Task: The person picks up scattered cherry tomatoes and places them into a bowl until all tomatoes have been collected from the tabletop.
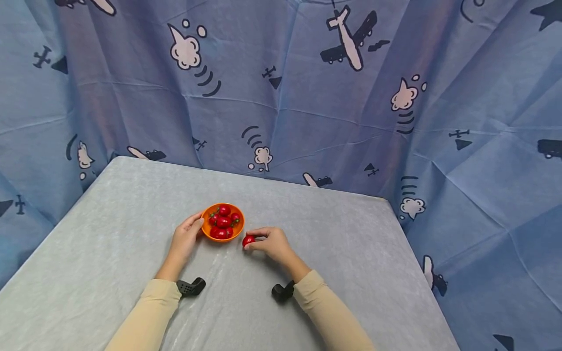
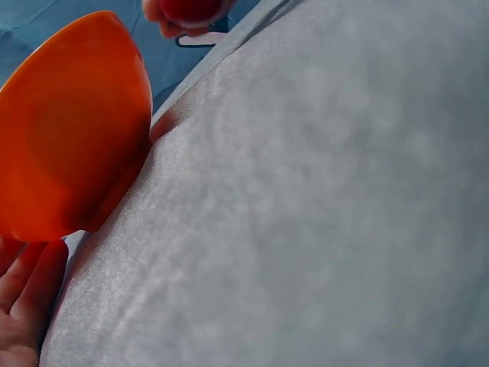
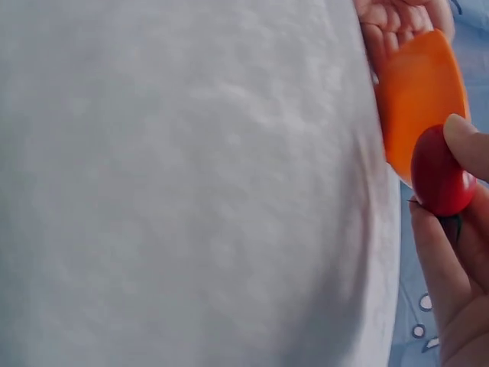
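An orange bowl (image 1: 240, 229) stands on the table with several red cherry tomatoes (image 1: 224, 222) in it, some with green stems. My left hand (image 1: 185, 239) holds the bowl at its left side, thumb at the rim; in the left wrist view its fingers (image 2: 38, 283) show beside the bowl's wall (image 2: 72, 130). Just to the right of the bowl, my right hand (image 1: 273, 243) pinches one cherry tomato (image 3: 439, 172) between thumb and fingers. A bit of green stem shows under this tomato in the right wrist view.
The table (image 1: 131, 209) has a pale grey cloth over it. A blue curtain (image 1: 246, 63) with printed planes and clouds hangs behind it and along its sides. Black devices are worn at the left wrist (image 1: 190, 287) and the right wrist (image 1: 283, 291).
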{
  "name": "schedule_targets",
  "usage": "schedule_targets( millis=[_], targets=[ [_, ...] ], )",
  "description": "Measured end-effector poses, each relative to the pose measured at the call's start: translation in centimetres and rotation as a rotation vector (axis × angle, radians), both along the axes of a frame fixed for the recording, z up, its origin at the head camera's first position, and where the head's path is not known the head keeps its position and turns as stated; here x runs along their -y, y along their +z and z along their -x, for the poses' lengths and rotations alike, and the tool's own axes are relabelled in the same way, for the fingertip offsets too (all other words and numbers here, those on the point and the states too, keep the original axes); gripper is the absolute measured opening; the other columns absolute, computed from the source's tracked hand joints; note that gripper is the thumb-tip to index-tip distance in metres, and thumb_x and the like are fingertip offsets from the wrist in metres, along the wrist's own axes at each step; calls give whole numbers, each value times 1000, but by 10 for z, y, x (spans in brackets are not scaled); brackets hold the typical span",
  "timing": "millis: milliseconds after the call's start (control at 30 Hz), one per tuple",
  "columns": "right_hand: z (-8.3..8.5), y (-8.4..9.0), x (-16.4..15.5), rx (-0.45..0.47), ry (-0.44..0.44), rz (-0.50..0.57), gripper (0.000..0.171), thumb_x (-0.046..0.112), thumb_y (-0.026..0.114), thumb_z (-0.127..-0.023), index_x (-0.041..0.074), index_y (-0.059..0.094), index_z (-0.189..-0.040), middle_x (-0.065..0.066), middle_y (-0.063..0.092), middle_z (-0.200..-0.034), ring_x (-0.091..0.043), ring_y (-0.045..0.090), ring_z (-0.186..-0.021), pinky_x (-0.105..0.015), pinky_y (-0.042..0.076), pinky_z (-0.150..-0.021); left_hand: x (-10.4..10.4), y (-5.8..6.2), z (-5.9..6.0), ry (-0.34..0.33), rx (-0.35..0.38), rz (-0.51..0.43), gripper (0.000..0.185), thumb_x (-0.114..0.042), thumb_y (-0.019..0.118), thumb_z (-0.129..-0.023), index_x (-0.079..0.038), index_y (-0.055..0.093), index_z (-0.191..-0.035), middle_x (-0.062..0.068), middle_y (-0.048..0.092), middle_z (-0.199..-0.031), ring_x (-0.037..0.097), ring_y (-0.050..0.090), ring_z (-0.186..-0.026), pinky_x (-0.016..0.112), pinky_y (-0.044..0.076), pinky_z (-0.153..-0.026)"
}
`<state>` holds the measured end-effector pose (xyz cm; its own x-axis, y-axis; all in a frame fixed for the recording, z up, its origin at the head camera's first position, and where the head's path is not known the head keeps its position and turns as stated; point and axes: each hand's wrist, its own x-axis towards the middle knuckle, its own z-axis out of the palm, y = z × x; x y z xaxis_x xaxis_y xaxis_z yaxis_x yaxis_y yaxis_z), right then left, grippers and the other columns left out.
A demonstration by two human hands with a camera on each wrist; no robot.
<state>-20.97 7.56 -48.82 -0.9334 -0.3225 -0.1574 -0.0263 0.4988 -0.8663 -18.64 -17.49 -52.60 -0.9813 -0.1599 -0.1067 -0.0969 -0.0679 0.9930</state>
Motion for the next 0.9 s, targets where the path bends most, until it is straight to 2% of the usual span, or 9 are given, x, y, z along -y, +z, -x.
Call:
schedule_targets(
  millis=[133, 300, 567, 767, 900],
  targets=[
    [3, 8, -3, -5, -25, -19, 35, 20, 89, -73, 15, 79, -107, -5, 75, -115, -18, 66, -107, -21, 52, -72, 1, 0, 0, -3, -1, 2, 48, -24, 46, -106, 1, 45, -147, 21, 49, -149, -16, 57, -93, 4, 47, -84],
    [7, 15, -4, -37, -52, -23, 34, 22, 89, -73, 17, 80, -105, -4, 75, -113, -23, 62, -116, -29, 53, -84, 1, -1, 1, -2, 4, 10, 47, -23, 46, -106, 0, 46, -147, 20, 50, -148, -16, 57, -93, 3, 47, -84],
    [13, 26, -1, -45, -55, 21, 35, 20, 88, -74, 15, 79, -108, -3, 75, -116, -22, 62, -119, -33, 57, -89, 1, 0, 0, -5, 7, 5, 47, -23, 45, -106, 0, 45, -147, 20, 49, -149, -16, 57, -93, 4, 47, -84],
    [17, 33, 4, -66, -47, 37, 38, 25, 89, -74, 17, 79, -109, 0, 76, -114, -20, 62, -122, -41, 51, -103, 0, 2, -1, -4, 9, 0, 47, -23, 46, -106, 0, 45, -147, 19, 49, -149, -16, 57, -93, 4, 47, -84],
    [20, 35, 9, -70, -41, 26, 38, 27, 89, -73, 19, 79, -109, 1, 75, -115, -19, 61, -124, -43, 49, -106, 0, 3, -1, 2, -1, -6, 47, -22, 45, -106, 1, 45, -147, 22, 48, -149, -17, 57, -92, 4, 47, -83]
  ],
)
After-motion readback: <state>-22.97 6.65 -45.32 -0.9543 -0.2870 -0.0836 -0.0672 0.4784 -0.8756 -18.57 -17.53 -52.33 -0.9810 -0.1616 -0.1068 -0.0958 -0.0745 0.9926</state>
